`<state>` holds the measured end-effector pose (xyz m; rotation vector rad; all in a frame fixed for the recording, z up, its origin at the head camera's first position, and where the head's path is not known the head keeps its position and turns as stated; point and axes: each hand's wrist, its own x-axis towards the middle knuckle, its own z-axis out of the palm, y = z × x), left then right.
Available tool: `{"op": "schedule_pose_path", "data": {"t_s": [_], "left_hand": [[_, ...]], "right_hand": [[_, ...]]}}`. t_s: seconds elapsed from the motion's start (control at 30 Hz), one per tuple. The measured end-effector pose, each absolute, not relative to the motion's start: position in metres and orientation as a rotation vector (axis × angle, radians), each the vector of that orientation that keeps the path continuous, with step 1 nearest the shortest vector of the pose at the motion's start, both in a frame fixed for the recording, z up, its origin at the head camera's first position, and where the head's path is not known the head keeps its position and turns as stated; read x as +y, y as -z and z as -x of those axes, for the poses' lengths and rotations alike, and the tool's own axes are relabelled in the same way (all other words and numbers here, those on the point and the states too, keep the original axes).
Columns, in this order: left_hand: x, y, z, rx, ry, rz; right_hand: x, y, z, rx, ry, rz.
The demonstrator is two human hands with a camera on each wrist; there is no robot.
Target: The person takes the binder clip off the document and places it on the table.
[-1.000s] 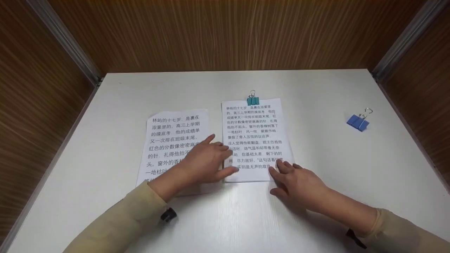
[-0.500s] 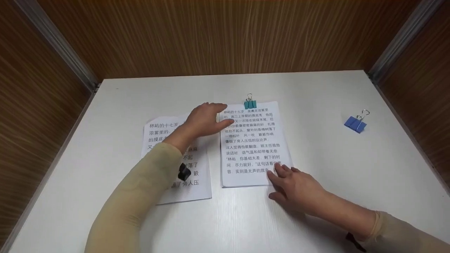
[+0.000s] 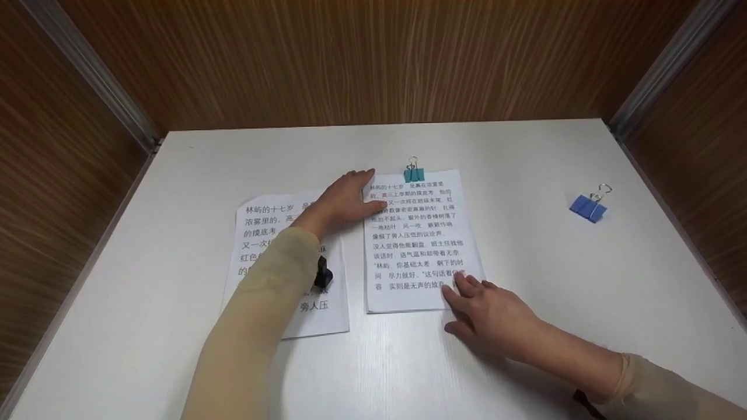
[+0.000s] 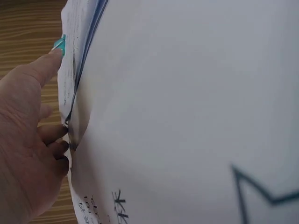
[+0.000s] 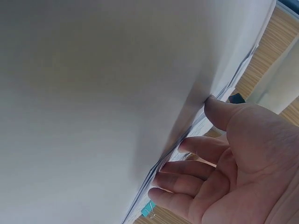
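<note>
A stack of printed sheets (image 3: 414,245) lies in the middle of the white table, with a teal binder clip (image 3: 414,174) on its top edge. My left hand (image 3: 347,198) rests at the upper left edge of this stack, thumb spread onto the print. At the lower right corner my right hand (image 3: 496,315) touches the sheets with relaxed fingers. The left wrist view has the left hand (image 4: 28,126) against the paper edge, the teal clip (image 4: 60,45) near its index finger. In the right wrist view, the right hand (image 5: 238,158) has its fingertips along the stack's edge.
Another pile of printed sheets (image 3: 327,321) lies to the left, partly covered by my left forearm. A blue binder clip (image 3: 588,208) sits at the right of the table (image 3: 525,157). Wood-grain panels (image 3: 379,64) enclose the back and sides.
My left hand has moved up from the lower left edge of the clipped stack to its upper left edge. The right hand stays at the lower right corner.
</note>
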<state>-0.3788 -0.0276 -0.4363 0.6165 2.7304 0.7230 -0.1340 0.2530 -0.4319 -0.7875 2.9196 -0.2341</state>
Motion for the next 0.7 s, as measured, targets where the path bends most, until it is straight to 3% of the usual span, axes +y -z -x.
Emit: {"op": "schedule_pose_path", "data": {"t_s": [0.7], "left_hand": [[-0.0252, 0.4402, 0.3776, 2.693, -0.955, -0.578]], "right_hand": [[0.2563, 0.4331, 0.1341, 2.925, 0.248, 0.81]]}}
